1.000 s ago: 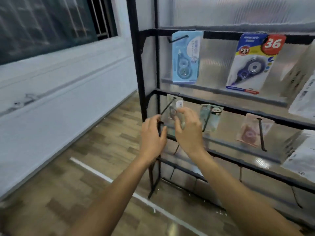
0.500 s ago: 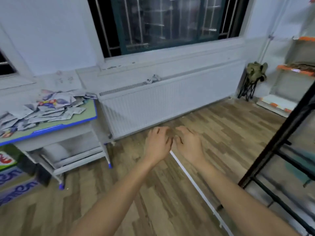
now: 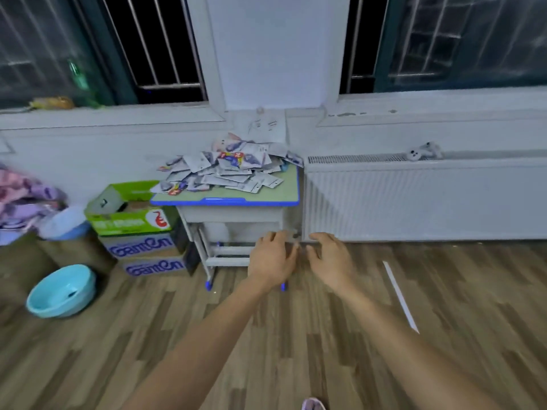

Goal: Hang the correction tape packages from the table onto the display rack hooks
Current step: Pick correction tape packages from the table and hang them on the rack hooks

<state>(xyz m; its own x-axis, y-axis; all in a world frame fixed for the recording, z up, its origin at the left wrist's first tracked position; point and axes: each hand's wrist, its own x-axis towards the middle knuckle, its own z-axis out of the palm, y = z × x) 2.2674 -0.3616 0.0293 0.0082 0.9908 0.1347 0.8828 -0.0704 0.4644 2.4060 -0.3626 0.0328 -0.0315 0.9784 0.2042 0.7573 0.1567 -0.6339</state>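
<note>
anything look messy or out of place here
The correction tape packages lie in a loose, jumbled heap on the small table, some poking past its left and back edges. A white strip lies slanted on the wooden floor at right. Both hands hold nothing.

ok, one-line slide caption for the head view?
Both empty hands, left and right, reach toward the small desk piled with correction tape packages.
</note>
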